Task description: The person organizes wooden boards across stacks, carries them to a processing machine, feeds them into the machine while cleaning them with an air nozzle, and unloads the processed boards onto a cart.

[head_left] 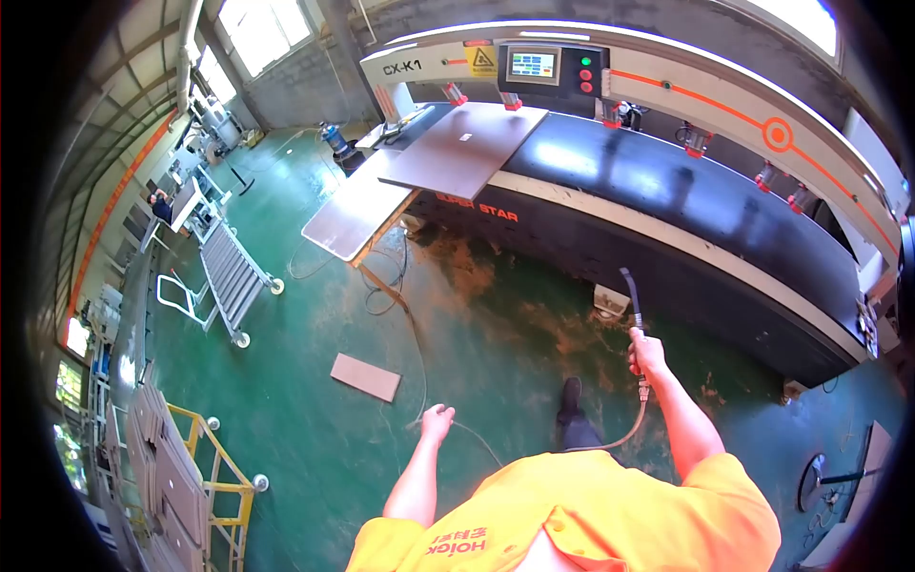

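My right hand (645,353) is closed round the handle of an air blow gun (634,294), whose dark bent nozzle points away from me toward the machine's front. From the gun's lower end an air hose (637,424) curves back to my waist. My left hand (437,423), lower and to the left, is closed with the thin hose running through it. From there the hose trails over the floor toward a side table (335,221). Beyond stands a long machine (667,195) marked CX-K1, with a flat brown panel (464,148) lying across its bed and overhanging the side table.
A rectangular board piece (366,377) lies on the green floor ahead of my left hand. Left are a roller cart (233,272) and a yellow-framed trolley (229,520) with stacked panels (172,458). Loose hose coils lie below the side table. A pedestal fan (812,481) is at right.
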Tool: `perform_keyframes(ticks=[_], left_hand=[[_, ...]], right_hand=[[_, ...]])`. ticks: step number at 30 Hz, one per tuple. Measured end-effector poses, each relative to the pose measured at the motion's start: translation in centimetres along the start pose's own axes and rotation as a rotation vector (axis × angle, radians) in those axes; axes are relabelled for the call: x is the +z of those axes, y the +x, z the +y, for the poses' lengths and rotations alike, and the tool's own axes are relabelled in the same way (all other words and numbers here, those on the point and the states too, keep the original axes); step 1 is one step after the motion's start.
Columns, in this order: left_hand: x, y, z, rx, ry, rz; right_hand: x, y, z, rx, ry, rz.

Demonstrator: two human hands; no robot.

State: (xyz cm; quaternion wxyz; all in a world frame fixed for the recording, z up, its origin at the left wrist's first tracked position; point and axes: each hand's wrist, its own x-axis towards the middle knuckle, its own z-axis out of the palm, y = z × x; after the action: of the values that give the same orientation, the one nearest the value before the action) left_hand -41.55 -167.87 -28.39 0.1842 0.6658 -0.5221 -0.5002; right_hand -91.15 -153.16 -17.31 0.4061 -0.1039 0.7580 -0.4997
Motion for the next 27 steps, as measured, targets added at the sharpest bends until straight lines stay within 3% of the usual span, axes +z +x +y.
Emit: perform_keyframes(ticks=[1, 3, 6, 10, 12, 13, 17, 19, 22, 27], left_hand=[[0.9, 1.3, 1.7, -0.027, -0.027, -0.010], [2.1, 4.6, 3.8, -0.076, 0.210, -0.175], [3.6, 8.8, 5.8, -0.018, 0.616, -0.207], [3.5, 16.5, 12.3, 0.027, 0.475, -0.081], [3.0, 19.3, 19.1, 0.138, 0.483, -0.043], [2.5, 22.2, 21.4, 0.218, 0.580, -0.066], [-0.4, 37.5, 30.3, 0.441, 0.848, -0.065], [-1.9, 45.3, 37.3, 0.549, 0.965, -0.041], [-3.8, 58.1, 44.9, 0.739, 1.120, -0.005], [-5.2, 71.5, 53.4, 0.737, 1.390, -0.179]], right_hand=[[1.6, 2.4, -1.9, -0.008, -0.129, -0.063], [4.0, 9.6, -4.6, -0.021, -0.085, -0.121], [7.1, 20.0, -9.9, 0.059, 0.222, 0.043], [12.4, 26.7, -17.3, 0.039, -0.063, -0.245], [15.0, 31.2, -20.7, 0.004, 0.019, -0.142], [16.3, 33.1, -22.5, 0.026, 0.099, -0.088], [22.0, 36.5, -28.3, -0.025, -0.141, -0.288], [24.8, 38.4, -30.5, 0.049, 0.167, -0.196], [30.9, 41.5, -33.5, 0.047, 0.101, -0.161], [41.6, 41.1, -43.5, -0.050, -0.080, -0.120]])
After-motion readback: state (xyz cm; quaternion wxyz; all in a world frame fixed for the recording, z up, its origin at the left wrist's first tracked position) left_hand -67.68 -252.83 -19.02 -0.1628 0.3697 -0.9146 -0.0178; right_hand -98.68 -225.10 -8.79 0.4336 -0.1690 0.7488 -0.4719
